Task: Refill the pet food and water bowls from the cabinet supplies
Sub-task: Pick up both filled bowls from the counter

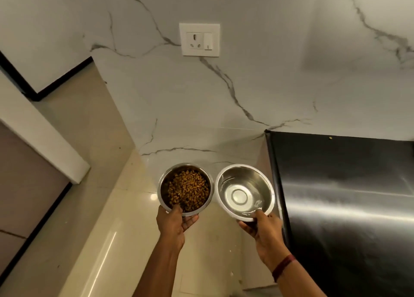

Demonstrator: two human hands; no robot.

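Food bowl (164,180), kibble (188,189) inside, was lower centre of frame, rim gripped by left hand (177,223). Water bowl (246,173) just right of it, rim gripped by right hand (262,227). Looked like set-down time tbh: keep both level, lower slowly, water sloshes easily.

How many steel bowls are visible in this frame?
2. The kibble bowl is on the left, gripped at its near rim by the left hand; the water bowl is beside it on the right, gripped by the right hand. None seems hidden.
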